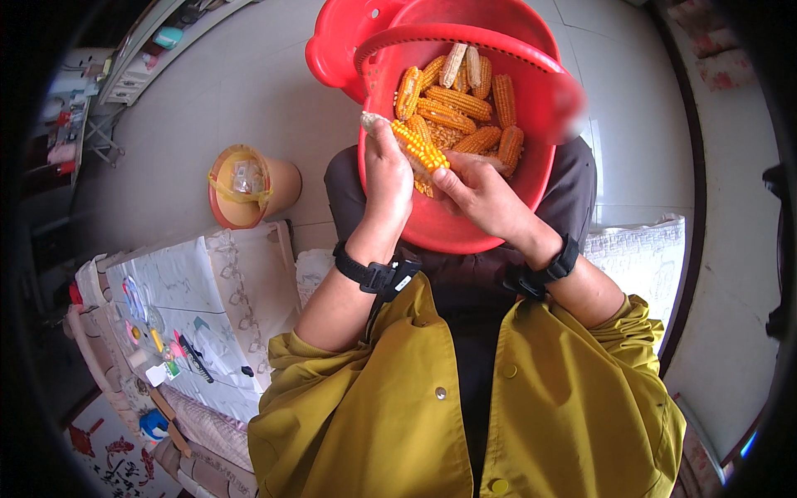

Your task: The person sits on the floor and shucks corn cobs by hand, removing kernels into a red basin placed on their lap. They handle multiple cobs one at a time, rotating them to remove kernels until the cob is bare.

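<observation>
Between both hands is a partly shelled corn cob (423, 149), tilted over a red plastic basket (454, 230) on my lap. My left hand (389, 165) grips its upper left end, where pale bare cob shows by the thumb. At the lower right end, my right hand (482, 190) has its thumb pressed against the yellow kernels. Inside the basket lie several corn cobs (459, 103), many with rows of kernels gone. Loose kernels (445, 134) gather among them. Two stripped cobs (453, 65) rest at the far side. The fingers under the held cob are partly hidden.
The basket's arched handle (461, 34) spans its far side. Beyond it stands another red plastic container (339, 46). A lined waste bin (283, 183) is on the tiled floor at left. Nearer, a marble-patterned table (180, 267) holds small items.
</observation>
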`<control>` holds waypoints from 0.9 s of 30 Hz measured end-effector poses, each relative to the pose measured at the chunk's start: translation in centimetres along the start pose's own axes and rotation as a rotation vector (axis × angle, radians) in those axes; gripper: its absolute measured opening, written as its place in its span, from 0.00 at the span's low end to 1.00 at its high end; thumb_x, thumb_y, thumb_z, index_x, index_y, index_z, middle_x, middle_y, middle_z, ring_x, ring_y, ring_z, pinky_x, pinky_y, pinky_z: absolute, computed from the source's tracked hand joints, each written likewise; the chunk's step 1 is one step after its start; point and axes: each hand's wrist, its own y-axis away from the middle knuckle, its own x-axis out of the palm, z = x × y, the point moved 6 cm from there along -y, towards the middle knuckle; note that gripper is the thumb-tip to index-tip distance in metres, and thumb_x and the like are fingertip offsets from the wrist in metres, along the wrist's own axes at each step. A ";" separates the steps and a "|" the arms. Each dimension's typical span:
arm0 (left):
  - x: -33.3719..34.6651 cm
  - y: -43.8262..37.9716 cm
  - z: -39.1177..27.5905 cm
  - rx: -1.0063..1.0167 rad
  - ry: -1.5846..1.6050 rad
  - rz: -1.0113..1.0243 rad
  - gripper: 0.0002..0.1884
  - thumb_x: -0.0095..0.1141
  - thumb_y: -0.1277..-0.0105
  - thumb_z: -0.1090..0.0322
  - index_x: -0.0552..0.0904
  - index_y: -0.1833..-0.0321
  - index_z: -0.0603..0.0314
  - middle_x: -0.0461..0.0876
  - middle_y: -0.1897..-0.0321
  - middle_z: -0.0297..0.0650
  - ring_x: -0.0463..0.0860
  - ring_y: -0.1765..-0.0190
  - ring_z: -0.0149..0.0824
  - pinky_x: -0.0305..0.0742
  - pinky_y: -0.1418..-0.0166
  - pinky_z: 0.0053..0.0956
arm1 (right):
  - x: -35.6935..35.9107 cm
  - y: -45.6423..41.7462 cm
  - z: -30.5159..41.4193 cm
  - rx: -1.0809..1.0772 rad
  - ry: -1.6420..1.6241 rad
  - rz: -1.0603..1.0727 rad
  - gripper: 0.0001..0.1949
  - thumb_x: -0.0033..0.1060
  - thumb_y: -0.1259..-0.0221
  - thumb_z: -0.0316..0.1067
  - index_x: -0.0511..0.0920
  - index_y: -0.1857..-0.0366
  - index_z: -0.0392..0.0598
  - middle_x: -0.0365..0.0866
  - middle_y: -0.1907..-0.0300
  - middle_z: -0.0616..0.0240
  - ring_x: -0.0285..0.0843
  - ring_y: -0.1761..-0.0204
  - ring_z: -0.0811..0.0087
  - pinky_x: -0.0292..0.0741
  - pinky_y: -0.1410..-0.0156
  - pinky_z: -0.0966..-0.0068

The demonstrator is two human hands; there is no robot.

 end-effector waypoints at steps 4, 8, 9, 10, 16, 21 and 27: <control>-1.2 -0.8 0.1 0.117 -0.133 -0.072 0.20 0.33 0.30 0.50 0.71 0.63 0.60 0.74 0.72 0.33 0.75 0.69 0.26 0.71 0.65 0.21 | 0.4 0.3 0.3 -0.013 -0.198 0.044 0.12 0.42 0.34 0.39 0.71 0.63 0.40 0.69 0.75 0.73 0.65 0.74 0.82 0.66 0.68 0.81; -0.8 -0.6 -0.7 0.116 -0.181 -0.034 0.23 0.30 0.29 0.51 0.67 0.53 0.69 0.71 0.60 0.43 0.72 0.57 0.33 0.66 0.51 0.26 | 0.6 0.1 -0.6 0.078 -0.497 0.056 0.10 0.40 0.34 0.36 0.70 0.59 0.43 0.67 0.73 0.74 0.60 0.74 0.83 0.62 0.68 0.85; -0.7 -0.4 -1.0 0.078 -0.205 -0.012 0.25 0.29 0.28 0.52 0.64 0.48 0.74 0.70 0.54 0.48 0.70 0.51 0.37 0.64 0.44 0.29 | 0.7 0.0 -0.9 0.105 -0.575 0.060 0.10 0.40 0.34 0.36 0.69 0.57 0.43 0.67 0.73 0.74 0.58 0.74 0.84 0.60 0.68 0.86; -0.5 -0.2 -1.3 0.056 -0.192 -0.020 0.25 0.29 0.28 0.52 0.65 0.48 0.74 0.70 0.54 0.48 0.70 0.51 0.37 0.64 0.44 0.29 | 0.7 -0.1 -1.0 0.110 -0.584 0.069 0.10 0.39 0.34 0.35 0.69 0.57 0.43 0.67 0.72 0.74 0.58 0.75 0.84 0.60 0.69 0.86; -0.4 -0.2 -1.2 0.067 -0.166 -0.040 0.25 0.29 0.29 0.52 0.66 0.50 0.75 0.71 0.55 0.49 0.71 0.51 0.38 0.64 0.45 0.30 | 0.5 -0.4 -1.1 0.109 -0.511 0.038 0.10 0.39 0.33 0.38 0.69 0.61 0.43 0.67 0.74 0.74 0.59 0.75 0.84 0.61 0.69 0.86; -0.7 -0.7 -0.3 0.098 -0.216 -0.041 0.26 0.29 0.29 0.52 0.66 0.50 0.76 0.71 0.54 0.51 0.70 0.51 0.39 0.64 0.45 0.30 | 0.2 -0.4 0.2 -0.072 -0.040 0.003 0.13 0.39 0.31 0.42 0.69 0.64 0.41 0.65 0.77 0.75 0.61 0.76 0.84 0.63 0.70 0.85; -1.0 -1.2 0.1 0.067 -0.178 -0.047 0.26 0.28 0.29 0.52 0.66 0.50 0.76 0.71 0.53 0.54 0.70 0.50 0.41 0.63 0.43 0.30 | 0.1 -0.4 0.1 -0.083 -0.073 0.025 0.12 0.41 0.32 0.40 0.69 0.64 0.40 0.65 0.77 0.74 0.61 0.75 0.84 0.64 0.70 0.84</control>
